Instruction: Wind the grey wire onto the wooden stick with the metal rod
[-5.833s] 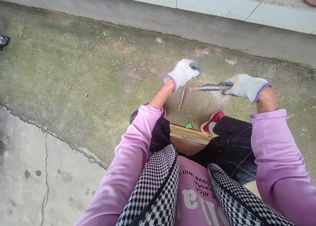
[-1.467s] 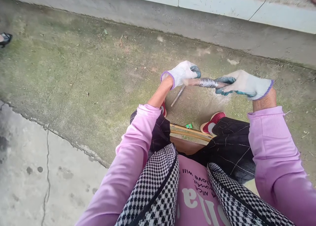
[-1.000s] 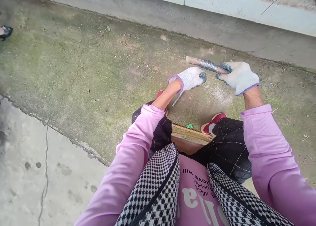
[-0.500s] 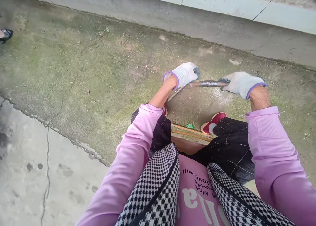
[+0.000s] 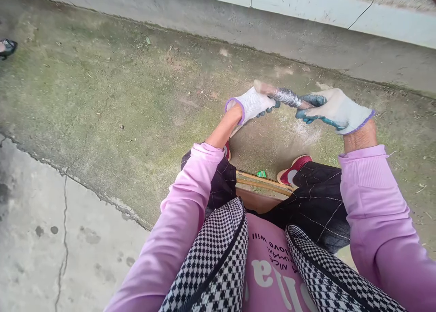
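Observation:
Both my hands wear white knit gloves with purple cuffs and dark coated fingertips. My right hand (image 5: pixel 335 111) is closed on one end of a short rod (image 5: pixel 284 95) whose middle is wrapped in shiny grey wire or tape. The rod slants up to the left, and its free end lies over my left hand (image 5: pixel 254 104). My left hand is curled into a fist just under that end, and what it grips is hidden. A thin stick shows only as a sliver below the left wrist.
I sit on a low wooden stool (image 5: pixel 262 185) above mossy concrete ground (image 5: pixel 112 98). My red shoes (image 5: pixel 293 169) rest on the ground near a small green scrap (image 5: pixel 260 173). A concrete kerb (image 5: pixel 306 30) runs along the back. Another person's foot (image 5: pixel 7 47) shows at far left.
My right hand has tilted the rod so that its free end rose up and left over my left hand. My left hand stayed in about the same place, still curled.

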The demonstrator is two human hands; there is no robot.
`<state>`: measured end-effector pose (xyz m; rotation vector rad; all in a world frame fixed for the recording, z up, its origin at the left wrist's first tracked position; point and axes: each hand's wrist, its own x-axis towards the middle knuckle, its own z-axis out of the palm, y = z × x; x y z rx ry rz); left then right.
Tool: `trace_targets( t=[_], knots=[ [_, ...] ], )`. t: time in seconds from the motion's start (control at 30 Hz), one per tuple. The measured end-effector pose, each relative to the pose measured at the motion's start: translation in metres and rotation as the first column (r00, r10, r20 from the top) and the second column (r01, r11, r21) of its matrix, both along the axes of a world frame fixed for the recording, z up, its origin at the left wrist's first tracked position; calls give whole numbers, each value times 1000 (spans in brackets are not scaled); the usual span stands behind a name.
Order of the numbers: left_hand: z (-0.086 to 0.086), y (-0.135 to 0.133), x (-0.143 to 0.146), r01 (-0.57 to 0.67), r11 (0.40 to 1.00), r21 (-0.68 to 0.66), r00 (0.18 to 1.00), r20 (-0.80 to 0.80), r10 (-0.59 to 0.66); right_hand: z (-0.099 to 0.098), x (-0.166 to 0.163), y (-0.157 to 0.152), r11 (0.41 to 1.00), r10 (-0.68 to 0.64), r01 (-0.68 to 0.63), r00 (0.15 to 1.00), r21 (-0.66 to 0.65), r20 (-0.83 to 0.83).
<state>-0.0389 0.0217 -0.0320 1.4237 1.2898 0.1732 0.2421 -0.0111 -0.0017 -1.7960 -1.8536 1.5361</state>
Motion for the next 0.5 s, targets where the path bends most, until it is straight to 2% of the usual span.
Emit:
trace_targets(
  t=[0.1,0.17,0.23,0.3,0.5],
  knots=[
    [-7,-4,2,13,1000,-20,996,93,-11,0,-13,6,992,-97,96,995,76,11],
    [-11,-6,2,22,999,-28,991,130,-18,-2,-19,11,990,-46,23,985,136,168],
    [-13,-8,2,19,999,-29,992,123,-15,-6,-22,18,981,42,-110,927,163,374],
    [-16,-8,1,38,999,-18,993,113,-36,-11,-22,24,972,99,-192,859,137,502],
    [-17,-4,0,97,993,62,995,21,-99,-22,-15,31,963,219,-269,766,-8,604]
  ],
)
